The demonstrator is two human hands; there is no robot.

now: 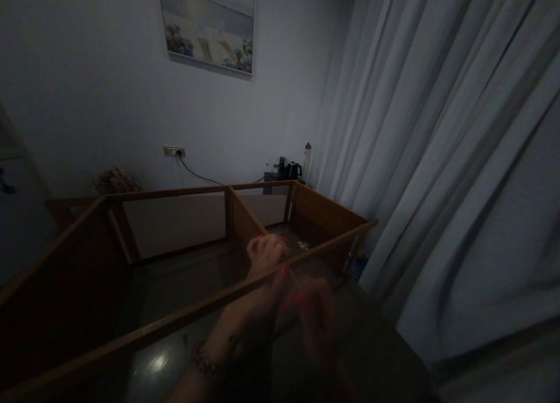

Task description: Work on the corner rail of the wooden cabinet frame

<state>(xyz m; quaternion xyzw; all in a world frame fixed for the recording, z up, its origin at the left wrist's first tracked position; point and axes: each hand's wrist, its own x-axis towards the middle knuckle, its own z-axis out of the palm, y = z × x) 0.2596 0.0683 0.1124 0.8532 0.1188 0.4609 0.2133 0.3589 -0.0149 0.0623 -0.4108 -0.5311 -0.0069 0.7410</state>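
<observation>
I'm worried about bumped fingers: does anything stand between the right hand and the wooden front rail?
Nothing visible blocks the right hand from the front rail just above it in view; leftward, the left hand is at the rail, in the way.

**Wooden furniture frame (238,203), top uncovered, divided into bays**

Rests on a dark surface, brown throughout and dim in the low light. Bordered in front by a narrow near rail (188,311), slanting from lower left up to the right corner, and behind by a long back rail (184,191). Split by a partition (250,218) near the middle and a deeply shadowed left panel (56,263); closed at the far right by a warmer brown end panel (328,210). Shows pale rectangles between the back uprights, panels or openings hard to tell. Just below the near rail: a thin sliver (296,280), pale, slanted, pinched in the right hand (319,307), too blurred to identify.
</observation>
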